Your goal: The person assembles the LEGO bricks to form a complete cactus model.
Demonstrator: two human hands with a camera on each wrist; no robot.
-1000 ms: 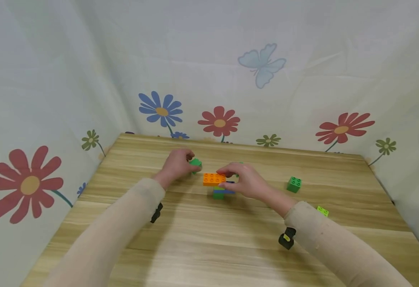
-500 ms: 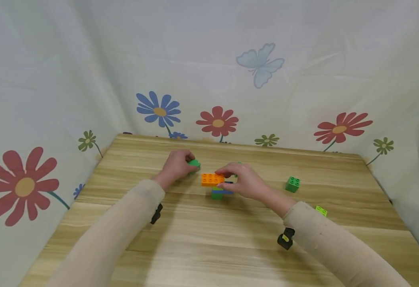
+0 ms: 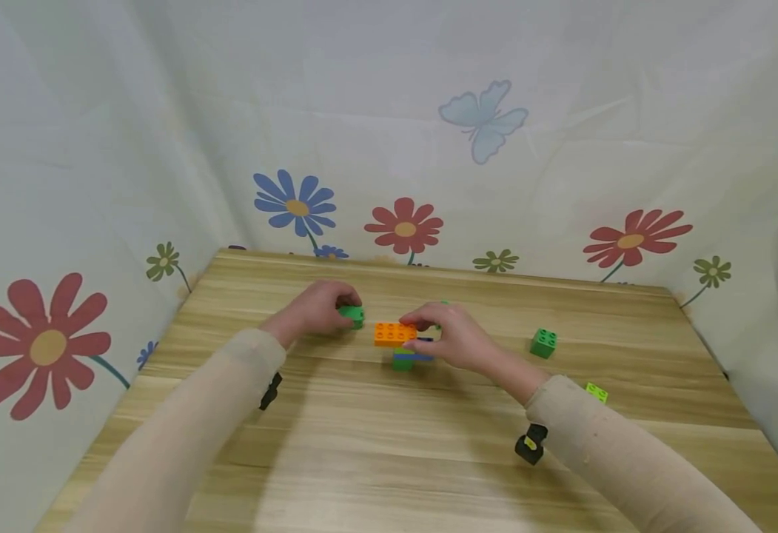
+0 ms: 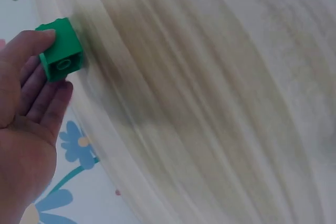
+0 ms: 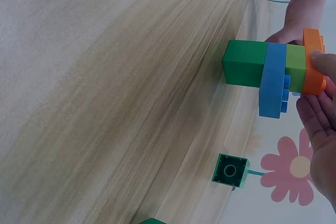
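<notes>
My left hand (image 3: 314,309) holds a green brick (image 3: 353,316) between thumb and fingers, left of the stack. In the left wrist view the thumb lies on this green brick (image 4: 62,49), its hollow underside showing. My right hand (image 3: 458,337) pinches the orange brick (image 3: 394,334) at the top of a stack. Seen from the right wrist, the stack runs from a green brick (image 5: 244,63) through a blue brick (image 5: 272,80) and a light green brick (image 5: 295,67) to the orange brick (image 5: 313,62), which the right thumb touches.
On the wooden table (image 3: 389,459), a green brick (image 3: 544,343) stands to the right and a lime brick (image 3: 597,392) lies by the right sleeve. Another green brick (image 5: 230,170), hollow side showing, is in the right wrist view. A flowered cloth (image 3: 335,111) hangs behind the table.
My left hand has moved a little to the left with the green brick, which has turned in the fingers. The right hand keeps its grip on the orange brick.
</notes>
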